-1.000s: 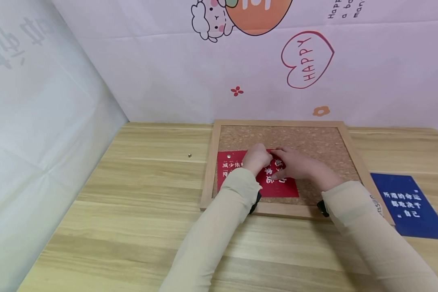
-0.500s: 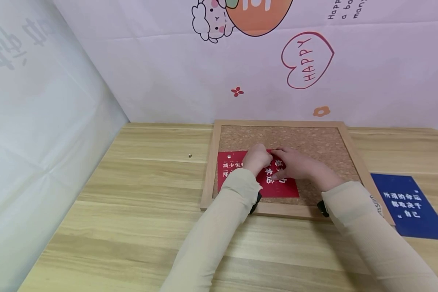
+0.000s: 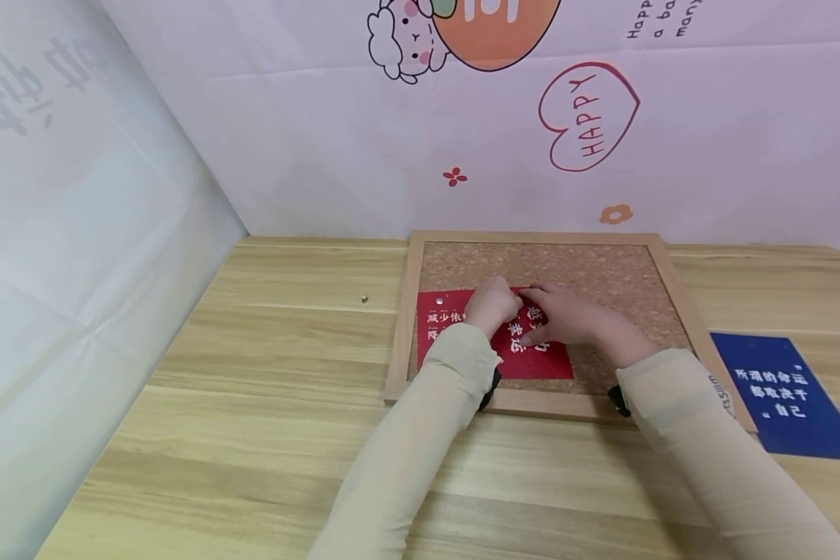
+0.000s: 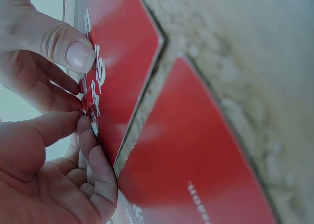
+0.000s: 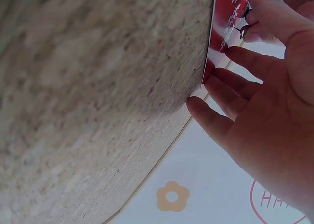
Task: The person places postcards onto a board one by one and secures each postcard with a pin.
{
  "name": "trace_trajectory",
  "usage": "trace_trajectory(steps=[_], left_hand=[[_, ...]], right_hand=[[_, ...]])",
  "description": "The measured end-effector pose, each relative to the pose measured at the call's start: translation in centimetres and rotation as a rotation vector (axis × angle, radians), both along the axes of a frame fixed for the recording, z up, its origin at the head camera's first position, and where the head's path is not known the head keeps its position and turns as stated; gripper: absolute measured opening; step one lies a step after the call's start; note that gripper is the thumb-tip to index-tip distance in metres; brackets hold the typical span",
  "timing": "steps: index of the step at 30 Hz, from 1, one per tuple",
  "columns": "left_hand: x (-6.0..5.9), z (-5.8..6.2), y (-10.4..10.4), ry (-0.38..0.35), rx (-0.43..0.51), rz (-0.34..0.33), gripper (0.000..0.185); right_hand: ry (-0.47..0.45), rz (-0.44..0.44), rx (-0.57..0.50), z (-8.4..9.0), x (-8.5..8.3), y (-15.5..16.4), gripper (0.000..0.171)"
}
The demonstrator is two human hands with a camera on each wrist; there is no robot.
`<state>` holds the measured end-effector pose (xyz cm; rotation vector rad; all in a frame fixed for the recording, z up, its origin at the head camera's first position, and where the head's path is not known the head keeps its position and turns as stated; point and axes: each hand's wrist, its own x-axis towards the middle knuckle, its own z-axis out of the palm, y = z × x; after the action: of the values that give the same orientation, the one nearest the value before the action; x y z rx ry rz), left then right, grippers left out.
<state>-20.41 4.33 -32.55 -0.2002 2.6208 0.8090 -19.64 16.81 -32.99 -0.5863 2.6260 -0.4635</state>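
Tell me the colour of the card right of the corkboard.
The card is dark blue with white writing, clearest in the head view.

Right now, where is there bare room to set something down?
Freest: the table between the white side wall and the corkboard, broken only by one small pin. Also bare: the cork between the red cards and the far frame. Crowded: the nearer cork, where left hand and right hand are bunched over the cards.

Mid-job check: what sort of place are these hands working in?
Probably a screened-off indoor workspace, perhaps set up for recording; the wider building isn't visible. A cartoon-printed sheet backs a wood-grain table, which bears a framed corkboard with red cards.
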Motion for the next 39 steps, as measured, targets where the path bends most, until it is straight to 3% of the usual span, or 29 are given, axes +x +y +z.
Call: trace_trajectory(steps=[13,39], left_hand=[[0.08,-0.44,-0.42,0.000,0.103,0.000,0.029],[0.11,-0.22,-0.41,0.010,0.087,-0.015,0.032]], right_hand=[[0.009,-0.005,-0.001,-0.17,0.17,-0.06,0.080],[0.007,-0.012,-0.006,-0.16,0.04,0.10,0.081]])
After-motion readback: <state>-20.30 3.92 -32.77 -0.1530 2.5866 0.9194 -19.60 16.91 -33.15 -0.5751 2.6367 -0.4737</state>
